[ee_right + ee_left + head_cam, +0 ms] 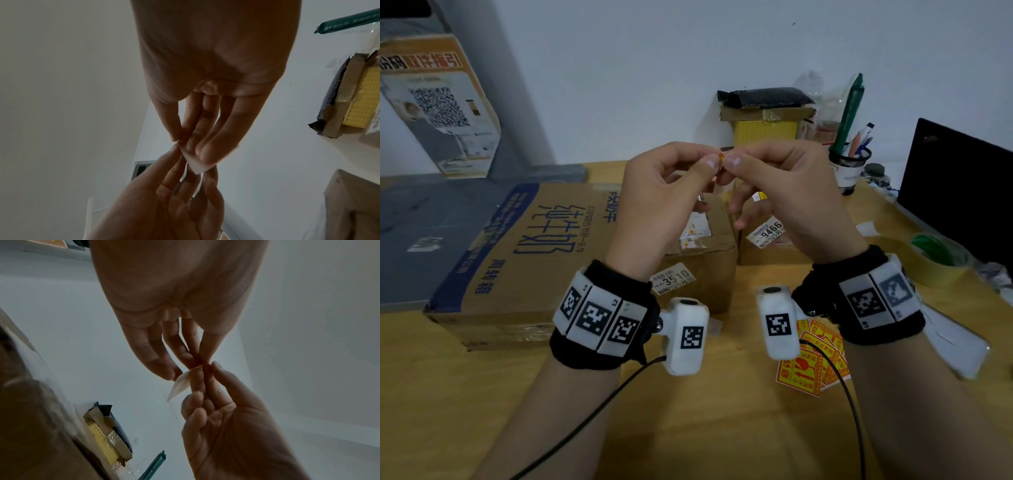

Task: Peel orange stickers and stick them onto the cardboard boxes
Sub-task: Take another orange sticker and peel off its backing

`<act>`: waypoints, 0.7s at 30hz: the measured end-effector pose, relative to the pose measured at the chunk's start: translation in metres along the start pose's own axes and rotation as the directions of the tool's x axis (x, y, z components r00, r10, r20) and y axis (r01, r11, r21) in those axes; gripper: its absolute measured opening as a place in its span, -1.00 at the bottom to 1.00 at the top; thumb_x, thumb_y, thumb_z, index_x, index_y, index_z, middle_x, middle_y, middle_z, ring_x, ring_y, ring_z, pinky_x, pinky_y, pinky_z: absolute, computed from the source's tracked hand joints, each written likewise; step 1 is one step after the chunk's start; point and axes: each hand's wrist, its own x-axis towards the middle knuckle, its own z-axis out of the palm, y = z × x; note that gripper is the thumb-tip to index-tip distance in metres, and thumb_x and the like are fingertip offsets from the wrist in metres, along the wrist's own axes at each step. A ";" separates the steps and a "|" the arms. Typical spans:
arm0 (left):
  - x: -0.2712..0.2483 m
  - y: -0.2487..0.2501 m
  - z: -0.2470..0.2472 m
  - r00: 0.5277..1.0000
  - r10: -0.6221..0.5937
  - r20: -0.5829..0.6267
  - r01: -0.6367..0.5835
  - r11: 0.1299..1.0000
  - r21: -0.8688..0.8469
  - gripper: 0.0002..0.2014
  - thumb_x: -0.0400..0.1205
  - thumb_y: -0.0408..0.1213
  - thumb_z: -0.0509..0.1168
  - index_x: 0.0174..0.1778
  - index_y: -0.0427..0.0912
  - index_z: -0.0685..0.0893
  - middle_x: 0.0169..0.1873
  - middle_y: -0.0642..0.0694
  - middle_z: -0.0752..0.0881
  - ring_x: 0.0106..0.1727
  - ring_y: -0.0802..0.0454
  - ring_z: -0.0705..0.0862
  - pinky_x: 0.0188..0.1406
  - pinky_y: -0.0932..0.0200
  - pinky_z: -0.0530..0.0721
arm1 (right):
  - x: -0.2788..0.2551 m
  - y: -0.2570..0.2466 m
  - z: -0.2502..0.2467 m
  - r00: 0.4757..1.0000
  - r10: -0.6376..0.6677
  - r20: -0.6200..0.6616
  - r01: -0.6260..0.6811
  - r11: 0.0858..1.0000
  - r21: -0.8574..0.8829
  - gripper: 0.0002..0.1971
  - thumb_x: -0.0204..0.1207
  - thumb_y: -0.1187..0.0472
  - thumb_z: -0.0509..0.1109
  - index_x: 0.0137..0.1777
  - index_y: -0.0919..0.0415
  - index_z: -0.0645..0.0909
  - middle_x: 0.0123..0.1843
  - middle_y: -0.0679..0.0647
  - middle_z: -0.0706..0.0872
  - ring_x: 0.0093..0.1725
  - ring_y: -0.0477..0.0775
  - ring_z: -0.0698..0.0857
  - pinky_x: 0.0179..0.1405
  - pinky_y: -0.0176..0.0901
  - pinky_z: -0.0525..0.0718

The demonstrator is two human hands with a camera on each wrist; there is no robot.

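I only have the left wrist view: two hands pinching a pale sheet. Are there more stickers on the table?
Observer: Yes. Besides the held sticker, a pile of orange stickers lies on the table, front right.
Operator: Which boxes are near?
Observer: A large printed box at the left, a smaller box behind the left hand.
Operator: Orange stickers on them?
Observer: None visible in the head view; the smaller box shows only white labels.

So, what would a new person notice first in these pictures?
First, the two hands: the left hand and right hand are raised mid-frame, pinching one small sticker between their fingertips. Below the right wrist, orange stickers lie on the table; a big box lies at left.
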 end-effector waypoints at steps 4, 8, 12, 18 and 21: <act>0.000 0.000 0.001 1.000 -0.005 0.007 0.005 1.000 0.006 -0.88 0.70 -0.34 0.37 0.00 -0.11 0.83 -0.18 0.00 0.85 -0.19 0.18 0.82 -0.20 0.09 0.86 | 0.000 -0.001 -0.002 1.000 0.001 -0.003 -0.001 1.000 0.003 -0.89 0.64 0.29 0.50 0.01 0.34 0.83 -0.19 0.25 0.85 -0.43 0.22 0.72 -0.51 -0.04 0.76; -0.001 0.001 0.001 1.000 0.000 0.011 0.000 1.000 0.006 -0.88 0.69 -0.34 0.38 0.03 -0.13 0.83 -0.15 -0.04 0.86 -0.17 0.14 0.84 -0.18 0.04 0.87 | 0.000 -0.002 -0.004 1.000 -0.007 -0.001 0.007 1.000 -0.001 -0.88 0.64 0.29 0.50 0.03 0.35 0.82 -0.18 0.27 0.85 -0.41 0.24 0.73 -0.49 -0.02 0.77; -0.002 0.002 0.002 1.000 0.006 0.010 -0.006 1.000 0.010 -0.89 0.69 -0.35 0.38 0.02 -0.14 0.83 -0.14 -0.05 0.87 -0.16 0.12 0.85 -0.18 0.07 0.87 | 0.000 -0.003 -0.003 1.000 -0.015 -0.003 0.015 1.000 -0.012 -0.90 0.64 0.29 0.51 0.00 0.32 0.82 -0.20 0.24 0.84 -0.42 0.22 0.74 -0.50 -0.04 0.76; -0.002 0.002 0.001 1.000 0.022 0.010 -0.022 0.999 0.035 -0.90 0.68 -0.34 0.41 0.02 -0.15 0.83 -0.15 -0.06 0.87 -0.16 0.11 0.83 -0.20 0.11 0.85 | -0.001 -0.005 -0.002 1.000 -0.017 -0.010 0.017 1.000 -0.026 -0.92 0.63 0.32 0.50 -0.04 0.32 0.81 -0.24 0.24 0.84 -0.45 0.19 0.73 -0.53 -0.05 0.76; -0.002 0.002 0.001 1.000 0.027 0.013 -0.027 0.999 0.036 -0.90 0.67 -0.33 0.41 0.00 -0.14 0.83 -0.17 -0.04 0.87 -0.17 0.11 0.83 -0.20 0.10 0.85 | -0.001 -0.006 -0.003 1.000 -0.012 -0.007 0.012 1.000 -0.017 -0.91 0.64 0.33 0.49 -0.06 0.32 0.81 -0.25 0.24 0.83 -0.45 0.20 0.73 -0.52 -0.03 0.76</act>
